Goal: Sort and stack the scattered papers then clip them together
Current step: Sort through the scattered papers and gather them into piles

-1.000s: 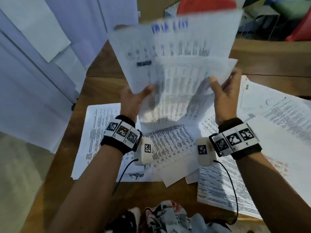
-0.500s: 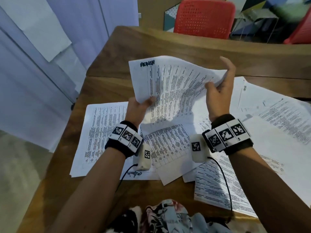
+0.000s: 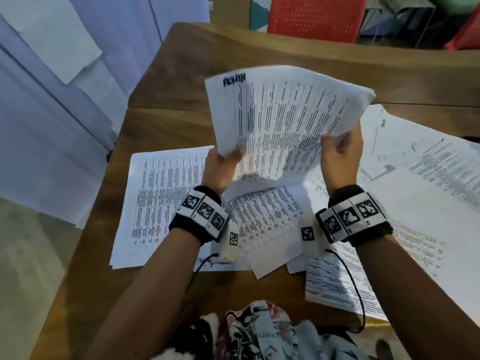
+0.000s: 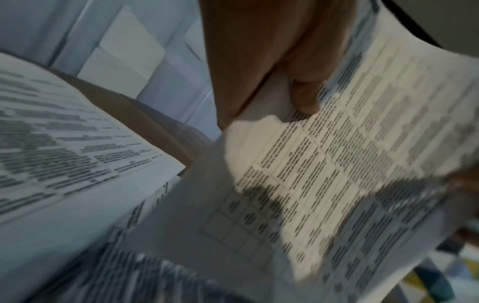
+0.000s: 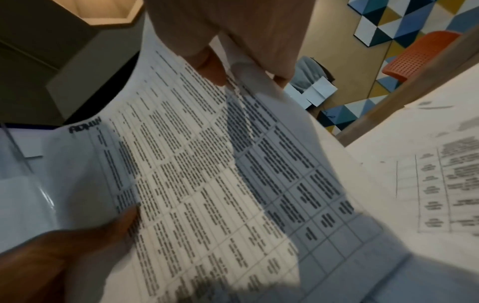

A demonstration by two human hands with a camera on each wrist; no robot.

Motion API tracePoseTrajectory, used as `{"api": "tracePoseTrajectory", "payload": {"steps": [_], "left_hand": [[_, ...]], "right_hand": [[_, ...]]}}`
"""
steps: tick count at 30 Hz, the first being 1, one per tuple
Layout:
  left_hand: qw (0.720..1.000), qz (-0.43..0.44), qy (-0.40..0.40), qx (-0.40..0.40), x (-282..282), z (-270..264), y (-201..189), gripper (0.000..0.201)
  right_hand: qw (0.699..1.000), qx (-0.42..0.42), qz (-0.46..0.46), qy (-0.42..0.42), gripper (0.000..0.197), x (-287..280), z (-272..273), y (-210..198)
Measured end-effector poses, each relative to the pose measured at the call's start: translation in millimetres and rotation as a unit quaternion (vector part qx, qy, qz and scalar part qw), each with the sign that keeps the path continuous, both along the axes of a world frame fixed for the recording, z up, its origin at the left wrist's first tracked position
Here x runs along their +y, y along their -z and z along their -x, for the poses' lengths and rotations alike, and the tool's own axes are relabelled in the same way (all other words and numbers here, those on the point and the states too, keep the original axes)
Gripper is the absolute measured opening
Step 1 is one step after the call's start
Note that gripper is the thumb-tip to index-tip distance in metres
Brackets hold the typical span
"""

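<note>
A small sheaf of printed sheets (image 3: 283, 120) with a black handwritten word at its top left corner is held tilted above the wooden table (image 3: 181, 74). My left hand (image 3: 220, 165) pinches its lower left edge, thumb on the printed face. My right hand (image 3: 340, 152) grips the right edge, thumb in front and fingers behind. The left wrist view shows the held sheets (image 4: 350, 164) under my left thumb (image 4: 305, 96). In the right wrist view the same sheets (image 5: 207, 184) bend beneath my right hand (image 5: 246, 51). No clip is in view.
Several loose printed sheets lie on the table: one at the left (image 3: 161, 203), one in the middle (image 3: 262, 219), more at the right (image 3: 415, 190). A red chair (image 3: 311, 16) stands beyond the far edge. White panels (image 3: 52, 100) lean at the left.
The held sheaf has come down from in front of the camera to just above the table. My right hand's fingers, spread half a second ago, have closed on its right edge.
</note>
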State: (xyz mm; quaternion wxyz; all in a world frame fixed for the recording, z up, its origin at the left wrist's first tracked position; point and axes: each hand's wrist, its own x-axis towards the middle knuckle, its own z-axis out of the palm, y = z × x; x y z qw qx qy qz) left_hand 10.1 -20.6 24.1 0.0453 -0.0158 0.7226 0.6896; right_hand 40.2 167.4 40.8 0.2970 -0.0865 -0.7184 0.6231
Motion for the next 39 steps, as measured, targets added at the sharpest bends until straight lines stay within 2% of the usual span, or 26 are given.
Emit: {"api": "tracePoseTrajectory", "payload": {"steps": [4, 7, 9, 13, 15, 19, 21, 23, 24, 27, 29, 31, 33, 34, 36, 37, 39], "left_hand": [[0.999, -0.001, -0.039, 0.002, -14.3, 10.7, -28.4, 0.01], [0.988, 0.037, -0.15, 0.013, -41.5, 31.9, -40.7, 0.025], [0.973, 0.105, -0.206, 0.001, -65.3, 40.4, -39.1, 0.04], [0.949, 0.243, -0.199, -0.025, -110.6, 37.8, -23.1, 0.047], [0.935, 0.295, -0.184, -0.067, -127.0, 31.7, -13.5, 0.047], [0.915, 0.337, -0.156, -0.157, -152.6, 17.1, 16.2, 0.05], [0.888, 0.37, -0.164, -0.219, -161.4, 11.5, 35.1, 0.048], [0.851, 0.41, -0.182, -0.273, -165.8, 6.8, 50.1, 0.053], [0.835, 0.424, -0.196, -0.292, -165.5, 4.9, 54.6, 0.058], [0.812, 0.437, -0.217, -0.321, -158.8, 1.3, 60.4, 0.076], [0.811, 0.439, -0.198, -0.331, -154.3, 1.6, 61.2, 0.078], [0.809, 0.442, -0.186, -0.339, -151.3, 2.3, 60.4, 0.077], [0.809, 0.445, -0.183, -0.336, -148.5, 1.8, 59.1, 0.081], [0.812, 0.448, -0.181, -0.328, -146.0, 2.0, 59.5, 0.084], [0.825, 0.455, -0.159, -0.295, -136.4, 2.9, 58.8, 0.086], [0.835, 0.455, -0.135, -0.278, -129.2, 3.9, 57.6, 0.085], [0.853, 0.454, -0.067, -0.248, -109.3, 5.1, 54.5, 0.082]], "right_hand": [[0.998, -0.056, -0.041, -0.006, 0.023, -7.0, 11.8, 6.8], [0.981, -0.142, -0.12, -0.056, 0.028, -28.6, 19.7, 17.7], [0.96, -0.196, -0.159, -0.123, 0.019, -52.9, 21.1, 26.5], [0.903, -0.305, -0.227, -0.202, 0.011, -96.5, 19.6, 47.3], [0.872, -0.345, -0.233, -0.259, 0.011, -110.8, 14.9, 59.0], [0.818, -0.414, -0.243, -0.316, 0.04, -125.8, 4.6, 79.0], [0.811, -0.441, -0.231, -0.308, 0.034, -131.0, 0.6, 86.8], [0.822, -0.455, -0.181, -0.292, 0.018, -136.0, -0.7, 92.2], [0.823, -0.46, -0.173, -0.285, 0.019, -137.8, -1.0, 92.7], [0.806, -0.45, -0.23, -0.309, 0.017, -146.8, -2.3, 92.3], [0.791, -0.438, -0.281, -0.322, 0.026, -153.4, -4.0, 90.6], [0.775, -0.439, -0.309, -0.335, 0.021, -153.9, -2.8, 90.9], [0.781, -0.44, -0.295, -0.33, 0.006, -144.8, 2.0, 89.5], [0.797, -0.436, -0.278, -0.313, 0.013, -136.3, 4.8, 87.2], [0.825, -0.442, -0.267, -0.23, 0.04, -113.4, 13.4, 82.5], [0.828, -0.447, -0.291, -0.176, 0.046, -100.8, 18.2, 80.3], [0.81, -0.481, -0.325, -0.081, 0.057, -74.0, 25.7, 74.2]]}}
